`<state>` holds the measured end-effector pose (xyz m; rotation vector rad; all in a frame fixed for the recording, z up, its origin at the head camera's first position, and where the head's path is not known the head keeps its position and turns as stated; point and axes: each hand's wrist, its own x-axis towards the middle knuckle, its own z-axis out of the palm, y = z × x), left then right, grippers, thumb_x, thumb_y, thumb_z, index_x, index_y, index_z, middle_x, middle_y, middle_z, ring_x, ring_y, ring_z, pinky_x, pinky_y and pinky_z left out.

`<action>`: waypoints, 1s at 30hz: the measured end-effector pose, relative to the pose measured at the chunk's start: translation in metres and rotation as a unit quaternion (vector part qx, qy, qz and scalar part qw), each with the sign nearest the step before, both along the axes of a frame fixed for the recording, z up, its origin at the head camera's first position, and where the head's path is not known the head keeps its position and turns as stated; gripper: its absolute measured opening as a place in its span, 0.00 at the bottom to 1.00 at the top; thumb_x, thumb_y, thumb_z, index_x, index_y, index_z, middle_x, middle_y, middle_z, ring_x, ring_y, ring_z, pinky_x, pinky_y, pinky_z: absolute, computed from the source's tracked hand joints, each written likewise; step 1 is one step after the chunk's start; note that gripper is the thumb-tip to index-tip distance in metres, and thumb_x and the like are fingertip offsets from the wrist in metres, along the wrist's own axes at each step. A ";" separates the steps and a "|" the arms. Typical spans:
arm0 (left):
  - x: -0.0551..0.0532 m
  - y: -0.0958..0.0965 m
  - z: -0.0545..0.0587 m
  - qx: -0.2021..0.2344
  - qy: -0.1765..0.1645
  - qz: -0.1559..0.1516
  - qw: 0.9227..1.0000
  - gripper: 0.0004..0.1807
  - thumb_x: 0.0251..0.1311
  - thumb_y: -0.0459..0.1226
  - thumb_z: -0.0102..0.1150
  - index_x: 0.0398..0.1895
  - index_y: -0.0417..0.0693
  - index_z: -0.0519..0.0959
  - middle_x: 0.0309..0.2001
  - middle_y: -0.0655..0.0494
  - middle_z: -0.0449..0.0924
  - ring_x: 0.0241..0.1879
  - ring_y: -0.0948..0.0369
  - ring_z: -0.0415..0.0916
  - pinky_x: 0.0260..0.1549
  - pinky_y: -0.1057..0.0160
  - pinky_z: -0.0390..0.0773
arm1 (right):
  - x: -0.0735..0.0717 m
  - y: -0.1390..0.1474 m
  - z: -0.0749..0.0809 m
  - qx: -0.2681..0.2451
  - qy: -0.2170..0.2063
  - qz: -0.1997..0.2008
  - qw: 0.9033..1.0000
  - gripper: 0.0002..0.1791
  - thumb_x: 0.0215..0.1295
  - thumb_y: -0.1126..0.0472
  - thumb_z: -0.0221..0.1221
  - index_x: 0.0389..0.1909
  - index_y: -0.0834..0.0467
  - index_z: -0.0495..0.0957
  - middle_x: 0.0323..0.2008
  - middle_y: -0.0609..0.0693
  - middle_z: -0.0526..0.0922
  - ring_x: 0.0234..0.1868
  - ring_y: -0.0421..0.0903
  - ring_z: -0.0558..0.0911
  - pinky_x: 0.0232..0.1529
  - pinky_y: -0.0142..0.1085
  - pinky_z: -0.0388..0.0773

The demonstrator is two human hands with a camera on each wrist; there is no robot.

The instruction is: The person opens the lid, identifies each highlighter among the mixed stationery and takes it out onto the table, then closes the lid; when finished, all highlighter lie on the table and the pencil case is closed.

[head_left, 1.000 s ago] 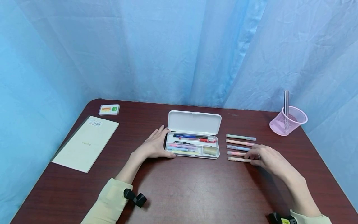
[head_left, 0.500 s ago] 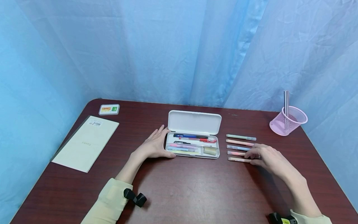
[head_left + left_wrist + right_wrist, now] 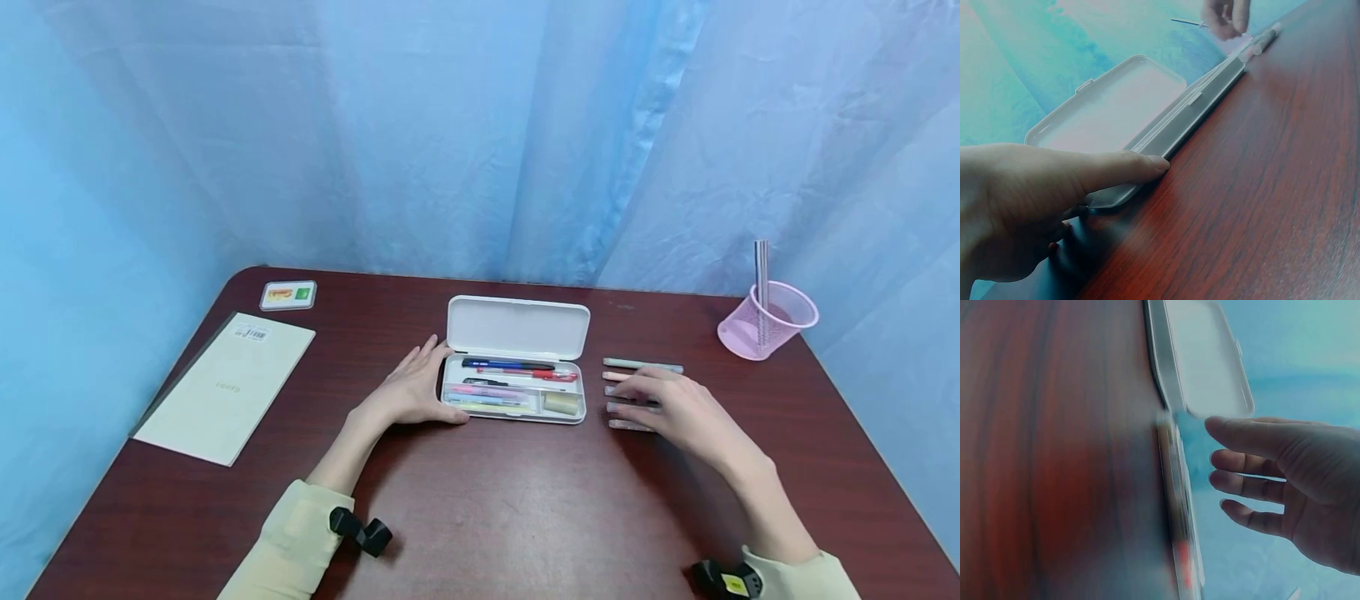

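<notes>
A white pencil case (image 3: 517,327) lies with its lid up, holding a blue pen (image 3: 506,364), a red pen (image 3: 558,376), several pastel pens and a beige block (image 3: 561,403). My left hand (image 3: 408,390) rests against the case's left end; in the left wrist view its thumb (image 3: 1125,170) lies straight along the front edge. My right hand (image 3: 686,417) hovers over a row of several pens right of the case, partly hiding them. The green pen (image 3: 641,364) is farthest back. In the right wrist view the right hand (image 3: 1316,475) holds nothing, fingers apart.
A cream notebook (image 3: 228,387) lies at the left, with a small clear-edged case (image 3: 288,295) behind it. Toward the back right leans a pink mesh pen cup (image 3: 776,327) containing striped sticks (image 3: 761,275). Blue curtain (image 3: 450,150) hangs behind the dark wooden table (image 3: 525,517).
My right hand has lifted from the right ends of the pens and shifted left over the row. The pens stay lined up. My left hand keeps its place at the case.
</notes>
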<state>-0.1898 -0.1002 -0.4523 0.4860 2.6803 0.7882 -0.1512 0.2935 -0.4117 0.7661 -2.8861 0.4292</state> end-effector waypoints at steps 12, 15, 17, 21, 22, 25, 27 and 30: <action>0.001 -0.003 0.001 -0.006 0.004 0.001 1.000 0.60 0.46 0.59 0.77 0.79 0.45 0.57 0.83 0.44 0.51 0.85 0.50 0.40 0.84 0.47 0.45 | -0.013 -0.077 0.001 -0.033 -0.036 0.075 0.996 0.16 0.62 0.56 0.72 0.51 0.49 0.86 0.43 0.44 0.86 0.40 0.40 0.84 0.41 0.39 0.83; 0.001 -0.003 0.000 -0.006 0.006 0.002 1.000 0.60 0.46 0.59 0.77 0.78 0.45 0.58 0.83 0.44 0.51 0.85 0.49 0.40 0.84 0.47 0.45 | -0.013 -0.092 -0.001 -0.037 -0.048 0.089 0.994 0.16 0.64 0.56 0.71 0.52 0.49 0.86 0.44 0.44 0.86 0.40 0.41 0.85 0.40 0.38 0.82; 0.001 -0.003 0.000 -0.005 0.007 0.003 1.000 0.60 0.45 0.59 0.77 0.78 0.45 0.58 0.82 0.44 0.52 0.85 0.49 0.40 0.84 0.47 0.45 | -0.014 -0.100 -0.002 -0.036 -0.054 0.100 0.993 0.16 0.64 0.57 0.70 0.53 0.49 0.86 0.44 0.44 0.86 0.39 0.42 0.84 0.38 0.36 0.81; 0.001 -0.002 0.000 -0.002 0.006 0.002 1.000 0.60 0.45 0.59 0.77 0.78 0.45 0.58 0.82 0.44 0.52 0.85 0.49 0.41 0.84 0.47 0.46 | -0.015 -0.113 -0.004 -0.032 -0.060 0.120 0.990 0.15 0.65 0.56 0.70 0.52 0.47 0.85 0.44 0.43 0.86 0.39 0.42 0.83 0.37 0.35 0.79; 0.001 -0.002 0.000 -0.002 0.006 0.002 1.000 0.60 0.45 0.59 0.78 0.78 0.45 0.58 0.82 0.44 0.52 0.85 0.49 0.41 0.84 0.47 0.45 | -0.016 -0.116 -0.004 -0.029 -0.059 0.125 0.990 0.15 0.65 0.55 0.70 0.52 0.47 0.85 0.44 0.43 0.86 0.38 0.42 0.83 0.37 0.35 0.79; 0.001 -0.001 0.000 0.001 0.007 0.000 1.000 0.60 0.45 0.59 0.78 0.78 0.45 0.59 0.82 0.43 0.53 0.85 0.49 0.41 0.84 0.47 0.46 | -0.017 -0.123 -0.005 -0.019 -0.047 0.136 0.989 0.13 0.64 0.54 0.70 0.50 0.47 0.86 0.42 0.43 0.86 0.37 0.42 0.82 0.37 0.35 0.78; 0.001 -0.001 0.000 0.002 0.006 -0.001 1.000 0.60 0.45 0.58 0.78 0.78 0.45 0.59 0.82 0.43 0.53 0.85 0.48 0.41 0.84 0.47 0.46 | -0.017 -0.126 -0.005 -0.009 -0.038 0.140 0.989 0.13 0.64 0.54 0.70 0.49 0.47 0.86 0.41 0.42 0.86 0.35 0.42 0.82 0.36 0.35 0.77; 0.001 0.000 0.000 0.004 0.006 -0.003 1.000 0.60 0.45 0.58 0.78 0.78 0.45 0.58 0.82 0.43 0.53 0.85 0.48 0.41 0.84 0.46 0.46 | -0.016 -0.127 -0.005 0.002 -0.025 0.141 0.990 0.12 0.63 0.54 0.71 0.47 0.47 0.87 0.41 0.42 0.87 0.34 0.41 0.83 0.36 0.35 0.77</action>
